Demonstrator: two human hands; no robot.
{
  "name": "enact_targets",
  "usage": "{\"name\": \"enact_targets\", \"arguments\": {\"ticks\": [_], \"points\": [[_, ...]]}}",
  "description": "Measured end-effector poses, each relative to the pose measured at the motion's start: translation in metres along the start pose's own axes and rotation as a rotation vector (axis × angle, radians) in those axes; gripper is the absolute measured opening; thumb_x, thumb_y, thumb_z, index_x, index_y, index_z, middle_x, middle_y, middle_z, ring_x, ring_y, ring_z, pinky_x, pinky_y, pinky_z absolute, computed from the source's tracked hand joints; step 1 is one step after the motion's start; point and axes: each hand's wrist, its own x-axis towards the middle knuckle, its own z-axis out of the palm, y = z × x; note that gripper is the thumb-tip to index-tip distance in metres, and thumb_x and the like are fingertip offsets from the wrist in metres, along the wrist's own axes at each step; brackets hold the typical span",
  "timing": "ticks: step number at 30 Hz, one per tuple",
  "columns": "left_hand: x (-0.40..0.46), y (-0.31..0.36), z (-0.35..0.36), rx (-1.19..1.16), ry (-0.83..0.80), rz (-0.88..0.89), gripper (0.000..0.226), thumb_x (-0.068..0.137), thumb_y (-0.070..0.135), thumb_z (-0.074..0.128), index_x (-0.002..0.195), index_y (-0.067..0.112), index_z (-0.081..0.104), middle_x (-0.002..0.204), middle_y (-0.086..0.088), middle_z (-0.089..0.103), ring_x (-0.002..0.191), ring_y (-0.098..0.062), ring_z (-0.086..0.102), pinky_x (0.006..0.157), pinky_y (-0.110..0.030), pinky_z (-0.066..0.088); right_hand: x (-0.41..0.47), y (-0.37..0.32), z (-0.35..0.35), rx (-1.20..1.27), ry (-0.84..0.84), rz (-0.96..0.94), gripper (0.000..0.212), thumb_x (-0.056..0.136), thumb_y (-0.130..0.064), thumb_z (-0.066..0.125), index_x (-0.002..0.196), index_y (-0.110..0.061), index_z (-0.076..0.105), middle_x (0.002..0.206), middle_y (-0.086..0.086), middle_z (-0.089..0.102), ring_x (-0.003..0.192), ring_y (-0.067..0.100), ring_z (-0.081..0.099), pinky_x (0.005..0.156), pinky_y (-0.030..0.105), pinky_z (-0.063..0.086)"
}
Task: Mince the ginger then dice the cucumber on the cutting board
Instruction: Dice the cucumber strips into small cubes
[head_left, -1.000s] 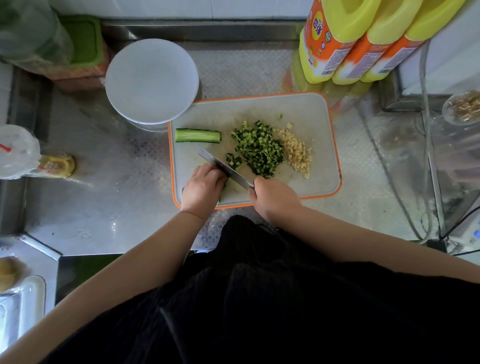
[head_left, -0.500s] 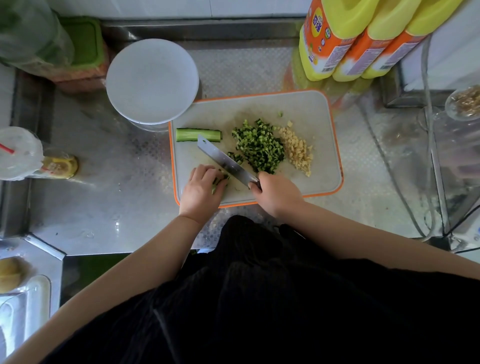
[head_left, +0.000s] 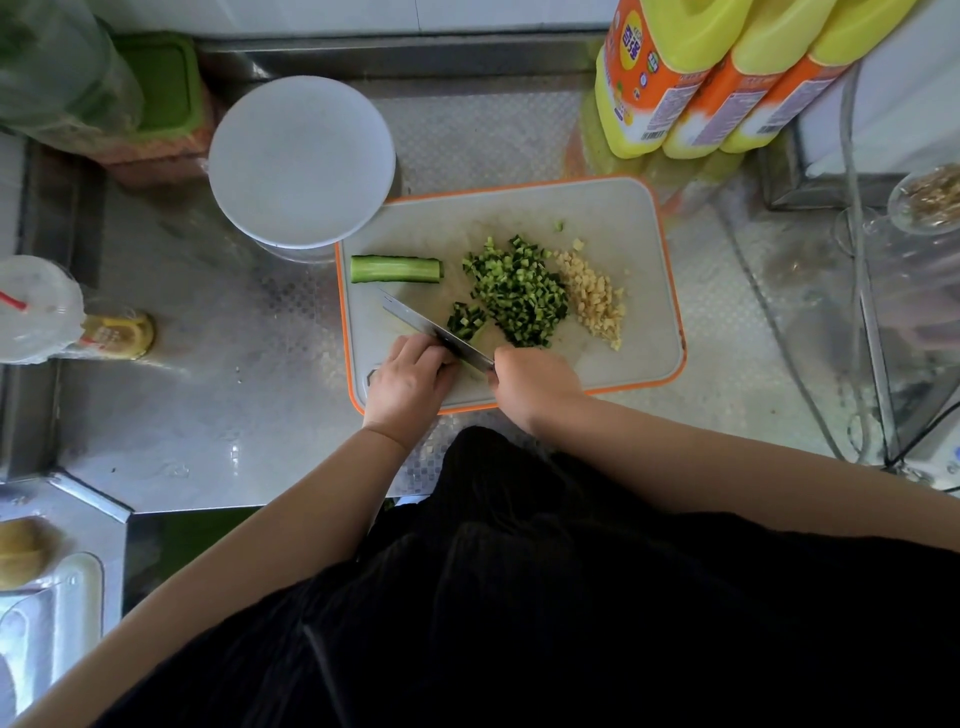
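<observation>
- Two bare hands work at the near edge of a white cutting board (head_left: 613, 218) with an orange rim, set on a steel counter (head_left: 208, 405).
- Right hand (head_left: 535, 382) is wrapped around the handle of a knife (head_left: 434, 328), whose blade angles up and left across the board.
- Left hand (head_left: 410, 382) sits just beside the blade with fingers curled down onto a cucumber strip; only a sliver of pale green shows beneath the fingers, so the exact hold cannot be told.
- Minced ginger (head_left: 592, 299) lies in a pale heap on the right side of the board, touching the main pile; that half of the job looks finished.
- Diced cucumber (head_left: 519, 291) forms a dark green mound at the centre, with a smaller batch of cubes (head_left: 466, 319) resting against the right side of the blade.
- One uncut cucumber length (head_left: 396, 269) lies flat toward the far left of the board, apart from the piles.
- Judging by what remains, the dicing is well past halfway: the strip under the left hand and the waiting length are all that is left to cut.
- Around the board stand a round white lid (head_left: 301, 161) at the far left corner, three yellow bottles (head_left: 727, 67) at the far right, and a plastic cup (head_left: 36, 306) at the left edge.
</observation>
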Motion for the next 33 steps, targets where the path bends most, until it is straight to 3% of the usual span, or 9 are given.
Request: {"name": "enact_targets", "arguments": {"ticks": [6,10,13,18,24,29,33], "points": [[0.000,0.001,-0.002,-0.022,-0.012,0.016,0.020,0.093,0.027,0.055,0.088,0.010,0.065,0.094,-0.004,0.060,0.086,-0.027,0.051,0.051,-0.044,0.051,0.011,0.003,-0.008,0.170,-0.013,0.035,0.025,0.099,-0.032,0.045,0.087,-0.011,0.049,0.072,0.001,0.046,0.072,0.027,0.048,0.060,0.033,0.035],[0.000,0.007,-0.014,-0.066,0.002,-0.030,0.020,0.092,0.030,0.056,0.097,0.012,0.063,0.101,-0.006,0.056,0.093,-0.025,0.053,0.060,-0.040,0.053,0.004,0.009,-0.008,0.166,0.026,0.016,0.031,0.099,-0.031,0.044,0.073,-0.015,0.042,0.064,0.000,0.044,0.064,0.026,0.049,0.050,0.032,0.030],[-0.003,0.004,-0.017,-0.027,-0.012,-0.010,0.025,0.091,0.028,0.053,0.090,0.006,0.065,0.098,-0.010,0.058,0.089,-0.030,0.055,0.061,-0.044,0.053,-0.004,0.007,-0.008,0.127,0.035,-0.020,0.036,0.099,-0.028,0.043,0.066,-0.019,0.032,0.063,0.000,0.042,0.060,0.023,0.046,0.050,0.031,0.029],[-0.005,0.002,-0.014,-0.014,-0.097,-0.043,0.033,0.091,0.032,0.048,0.089,0.005,0.066,0.096,-0.010,0.059,0.089,-0.032,0.054,0.063,-0.048,0.053,-0.009,-0.004,-0.006,0.054,0.019,-0.048,0.021,0.099,-0.025,0.042,0.081,-0.014,0.042,0.065,-0.001,0.041,0.064,0.024,0.046,0.056,0.031,0.034],[-0.004,0.000,-0.010,-0.011,-0.063,-0.029,0.032,0.088,0.031,0.050,0.087,0.004,0.069,0.093,-0.010,0.062,0.086,-0.030,0.055,0.060,-0.044,0.054,-0.003,-0.010,-0.004,-0.003,-0.039,-0.008,0.012,0.098,-0.012,0.043,0.087,-0.013,0.045,0.068,0.000,0.043,0.067,0.024,0.049,0.054,0.029,0.032],[-0.005,-0.003,-0.008,-0.016,-0.055,-0.014,0.028,0.090,0.028,0.052,0.089,0.006,0.069,0.093,-0.009,0.062,0.087,-0.028,0.054,0.060,-0.044,0.053,0.006,-0.005,-0.008,0.170,-0.060,0.051,0.023,0.098,-0.031,0.046,0.091,-0.010,0.053,0.080,0.006,0.051,0.075,0.029,0.051,0.062,0.032,0.037],[-0.006,0.001,-0.013,-0.023,-0.029,-0.014,0.028,0.091,0.028,0.052,0.089,0.005,0.068,0.094,-0.009,0.061,0.088,-0.027,0.053,0.063,-0.041,0.053,0.003,0.002,-0.007,0.198,-0.025,0.040,0.027,0.098,-0.033,0.046,0.083,-0.011,0.049,0.074,0.004,0.050,0.075,0.030,0.055,0.061,0.034,0.041]]}}
